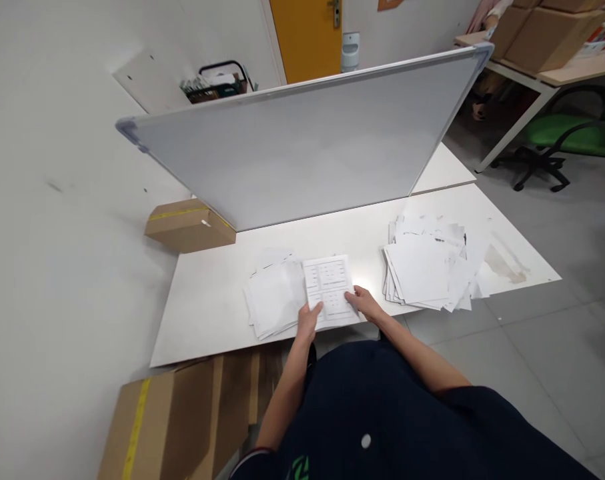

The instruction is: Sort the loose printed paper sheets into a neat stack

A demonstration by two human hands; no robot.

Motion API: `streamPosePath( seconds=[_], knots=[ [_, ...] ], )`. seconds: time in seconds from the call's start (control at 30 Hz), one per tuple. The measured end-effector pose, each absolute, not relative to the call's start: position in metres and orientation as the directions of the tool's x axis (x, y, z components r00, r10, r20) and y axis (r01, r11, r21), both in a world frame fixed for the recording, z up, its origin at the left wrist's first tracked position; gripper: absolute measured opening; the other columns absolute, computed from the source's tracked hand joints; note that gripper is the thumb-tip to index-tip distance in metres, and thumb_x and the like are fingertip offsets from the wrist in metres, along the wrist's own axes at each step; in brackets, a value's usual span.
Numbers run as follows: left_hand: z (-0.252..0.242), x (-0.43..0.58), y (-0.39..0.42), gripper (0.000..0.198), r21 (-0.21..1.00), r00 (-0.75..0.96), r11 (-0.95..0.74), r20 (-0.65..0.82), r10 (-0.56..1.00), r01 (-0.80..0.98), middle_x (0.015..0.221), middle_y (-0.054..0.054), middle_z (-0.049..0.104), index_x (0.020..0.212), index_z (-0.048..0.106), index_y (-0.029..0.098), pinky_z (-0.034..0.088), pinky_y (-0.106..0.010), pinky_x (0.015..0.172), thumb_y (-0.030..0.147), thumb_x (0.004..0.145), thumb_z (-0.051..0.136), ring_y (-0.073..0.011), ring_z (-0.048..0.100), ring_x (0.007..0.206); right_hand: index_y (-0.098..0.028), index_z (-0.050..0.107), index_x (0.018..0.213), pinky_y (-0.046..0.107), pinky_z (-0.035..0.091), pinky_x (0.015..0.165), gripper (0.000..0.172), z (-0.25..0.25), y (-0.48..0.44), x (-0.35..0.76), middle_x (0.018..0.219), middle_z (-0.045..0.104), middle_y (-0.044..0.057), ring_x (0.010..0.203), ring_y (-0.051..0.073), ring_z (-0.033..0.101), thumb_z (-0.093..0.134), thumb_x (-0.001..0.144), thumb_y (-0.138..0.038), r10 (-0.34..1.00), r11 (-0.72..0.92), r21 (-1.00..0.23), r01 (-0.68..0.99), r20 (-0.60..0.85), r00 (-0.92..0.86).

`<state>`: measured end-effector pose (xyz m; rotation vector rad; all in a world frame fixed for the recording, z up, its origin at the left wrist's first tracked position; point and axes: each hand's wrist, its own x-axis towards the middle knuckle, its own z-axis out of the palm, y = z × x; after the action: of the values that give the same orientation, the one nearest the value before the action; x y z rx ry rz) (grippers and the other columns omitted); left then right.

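Between my two hands is a printed sheet of paper (331, 280) with rows of text and boxes; whether more sheets lie beneath it I cannot tell. My left hand (309, 320) grips its lower left edge, thumb on top. At its right edge, my right hand (365, 303) pinches the paper the same way. Close by on the left lies a loose stack of blank-looking white paper (275, 300). Farther right, a larger untidy pile of paper (422, 270) spreads over the table's front edge.
A whiteboard (302, 147) stands along the back of the white table (197, 313). One cardboard box (189, 227) sits at the table's left end; taped cardboard boxes (182, 413) are below. A green chair (572, 133) and a desk with boxes (547, 37) stand at right.
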<state>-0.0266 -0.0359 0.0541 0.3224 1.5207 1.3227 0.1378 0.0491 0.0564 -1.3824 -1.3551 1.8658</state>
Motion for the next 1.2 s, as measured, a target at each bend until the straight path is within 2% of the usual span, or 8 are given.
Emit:
streamPosePath(
  seconds=[0.07, 0.17, 0.3, 0.53, 0.67, 0.87, 1.07, 1.2],
  knots=[
    [0.048, -0.058, -0.047, 0.034, 0.862, -0.565, 0.361, -0.506, 0.652, -0.355, 0.094, -0.011, 0.067, 0.093, 0.063, 0.010, 0.048, -0.037, 0.083, 0.026, 0.063, 0.069, -0.0211, 0.063, 0.086, -0.019, 0.054, 0.088, 0.027, 0.047, 0.060, 0.026, 0.055, 0.050, 0.136, 0.084, 0.065, 0.005, 0.070, 0.016, 0.061, 0.051, 0.073, -0.039, 0.773, -0.389, -0.881, 0.270, -0.472, -0.424],
    [0.039, -0.114, -0.061, 0.032, 0.885, -0.723, 0.384, -0.445, 0.528, -0.264, 0.094, -0.011, 0.067, 0.095, 0.062, 0.010, 0.048, -0.035, 0.082, 0.022, 0.066, 0.065, -0.0196, 0.063, 0.085, -0.019, 0.056, 0.089, 0.027, 0.045, 0.065, 0.023, 0.052, 0.064, 0.158, 0.087, 0.064, 0.005, 0.073, 0.015, 0.060, 0.049, 0.075, -0.036, 0.887, -0.214, -0.856, 0.471, -0.372, -0.273],
    [0.030, -0.174, -0.074, 0.038, 0.842, -0.790, 0.517, -0.421, 0.447, -0.156, 0.100, -0.013, 0.064, 0.102, 0.059, 0.009, 0.049, -0.035, 0.079, 0.026, 0.068, 0.061, -0.0213, 0.062, 0.087, -0.017, 0.055, 0.100, 0.032, 0.041, 0.075, 0.029, 0.049, 0.087, 0.207, 0.095, 0.061, 0.009, 0.085, 0.020, 0.055, 0.042, 0.079, -0.031, 0.984, -0.089, -0.656, 0.749, -0.172, -0.034],
    [0.042, -0.178, -0.078, 0.077, 0.390, -0.879, 0.874, -0.252, 0.405, 0.290, 0.123, -0.023, 0.044, 0.133, 0.028, 0.012, 0.033, -0.055, 0.088, 0.043, 0.068, 0.057, -0.0405, 0.039, 0.114, -0.013, 0.040, 0.123, 0.041, 0.027, 0.091, 0.053, 0.035, 0.107, 0.250, 0.130, 0.037, 0.017, 0.118, 0.030, 0.031, 0.048, 0.077, -0.037, 0.975, -0.220, -0.252, 0.942, -0.023, 0.222],
    [0.050, -0.147, -0.078, 0.069, 0.375, -0.879, 0.847, -0.144, 0.454, 0.376, 0.127, -0.020, 0.040, 0.135, 0.023, 0.017, 0.032, -0.056, 0.087, 0.043, 0.075, 0.046, -0.0399, 0.035, 0.116, -0.014, 0.046, 0.117, 0.042, 0.027, 0.090, 0.049, 0.029, 0.109, 0.252, 0.131, 0.037, 0.014, 0.119, 0.032, 0.027, 0.048, 0.076, -0.042, 0.970, -0.233, -0.166, 0.958, -0.112, 0.216],
    [0.054, -0.110, -0.077, 0.061, 0.451, -0.824, 0.757, -0.078, 0.561, 0.473, 0.123, -0.017, 0.043, 0.134, 0.026, 0.017, 0.031, -0.050, 0.092, 0.036, 0.078, 0.044, -0.0338, 0.037, 0.115, -0.015, 0.060, 0.097, 0.034, 0.035, 0.081, 0.034, 0.040, 0.109, 0.255, 0.109, 0.056, 0.014, 0.104, 0.026, 0.045, 0.032, 0.086, -0.032, 0.982, -0.134, -0.186, 0.973, -0.155, 0.106],
    [0.057, -0.082, -0.063, 0.053, 0.562, -0.647, 0.523, 0.030, 0.762, 0.641, 0.116, -0.014, 0.050, 0.130, 0.032, 0.013, 0.028, -0.039, 0.099, 0.029, 0.080, 0.041, -0.0244, 0.041, 0.112, -0.014, 0.061, 0.098, 0.030, 0.037, 0.068, 0.035, 0.053, 0.117, 0.257, 0.091, 0.064, 0.014, 0.081, 0.023, 0.058, 0.030, 0.087, -0.023, 0.973, -0.182, -0.267, 0.946, -0.189, 0.134],
    [0.066, -0.064, -0.053, 0.052, 0.650, -0.593, 0.458, -0.015, 0.805, 0.606, 0.119, -0.012, 0.049, 0.131, 0.032, 0.018, 0.028, -0.039, 0.099, 0.030, 0.081, 0.041, -0.0239, 0.040, 0.115, -0.015, 0.065, 0.092, 0.029, 0.038, 0.069, 0.030, 0.070, 0.118, 0.254, 0.087, 0.066, 0.011, 0.079, 0.021, 0.058, 0.039, 0.083, -0.026, 0.980, -0.199, -0.455, 0.868, -0.096, 0.174]
  ],
)
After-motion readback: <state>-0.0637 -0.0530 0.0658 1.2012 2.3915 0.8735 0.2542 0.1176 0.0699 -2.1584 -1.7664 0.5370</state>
